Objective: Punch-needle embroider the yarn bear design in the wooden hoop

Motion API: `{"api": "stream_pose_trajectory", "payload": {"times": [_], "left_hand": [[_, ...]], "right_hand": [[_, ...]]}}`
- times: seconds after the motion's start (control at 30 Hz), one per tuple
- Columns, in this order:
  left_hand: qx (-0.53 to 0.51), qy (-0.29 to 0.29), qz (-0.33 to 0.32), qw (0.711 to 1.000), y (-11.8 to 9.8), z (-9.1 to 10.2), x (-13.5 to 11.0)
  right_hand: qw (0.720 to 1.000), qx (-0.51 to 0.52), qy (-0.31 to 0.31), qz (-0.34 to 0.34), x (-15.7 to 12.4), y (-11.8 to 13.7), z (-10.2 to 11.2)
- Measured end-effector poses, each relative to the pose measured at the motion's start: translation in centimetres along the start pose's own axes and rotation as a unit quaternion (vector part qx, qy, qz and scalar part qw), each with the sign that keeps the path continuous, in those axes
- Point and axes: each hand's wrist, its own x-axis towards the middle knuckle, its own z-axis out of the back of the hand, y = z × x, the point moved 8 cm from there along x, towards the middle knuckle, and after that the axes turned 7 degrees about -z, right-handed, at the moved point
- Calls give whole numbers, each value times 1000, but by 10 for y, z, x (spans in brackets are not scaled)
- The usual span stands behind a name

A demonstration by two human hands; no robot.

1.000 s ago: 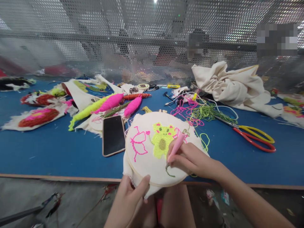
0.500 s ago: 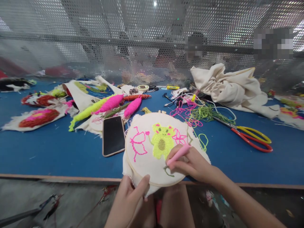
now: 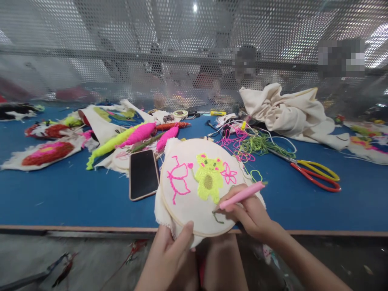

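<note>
White cloth stretched in a round embroidery hoop (image 3: 189,206) leans over the table's front edge, above the lap. Stitched on it are a yellow-green bear (image 3: 209,178), pink outlines and a short dark green line (image 3: 217,218). My left hand (image 3: 176,246) grips the hoop's lower left rim, thumb on top and the other fingers hidden beneath. A pink punch needle (image 3: 242,195) sits in the closed fingers of my right hand (image 3: 250,210). Its thin tip meets or hovers just over the cloth by the green line; I cannot tell which. Green yarn shows at its rear end.
A phone (image 3: 143,174) lies left of the hoop, with pink yarn bundles (image 3: 139,134) behind it. On the right are red-and-yellow-handled scissors (image 3: 318,173), tangled green yarn (image 3: 254,144) and crumpled white cloth (image 3: 285,109). A perforated metal screen (image 3: 127,52) stands behind the blue table (image 3: 85,198).
The punch needle has tilted lower and lifted slightly, so its thin tip now shows. My right hand has shifted a little right. The hoop is turned slightly; my left hand keeps its grip.
</note>
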Motion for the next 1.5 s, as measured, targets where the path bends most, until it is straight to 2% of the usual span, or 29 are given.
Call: {"api": "stream_pose_trajectory", "payload": {"times": [0.13,0.27,0.47,0.67,0.83,1.0,1.13,1.27,1.5], "left_hand": [[74,-33,-22,996,-6,5,0],[34,-47,-26,998,-9,2,-2],[67,-64,-36,995,-6,7,-4],[43,-52,-62,996,-6,7,-10],[35,-22,-20,999,-7,-1,-4],[-16,19,37,999,-6,-10,2],[-14,3,30,999,-5,-6,3],[7,25,27,999,-3,-8,4],[-21,-15,5,1000,-7,-9,0]], "right_hand": [[1000,23,-10,-10,-1,-5,0],[999,33,-17,-18,0,-6,-2],[999,34,27,-10,7,1,-15],[995,-19,89,32,9,14,-28],[998,-26,57,-10,8,9,-19],[999,18,19,-38,5,1,-11],[997,52,-1,-54,3,-7,-10],[994,84,-21,-66,1,-12,-10],[991,115,-38,-59,-1,-13,-11]]}}
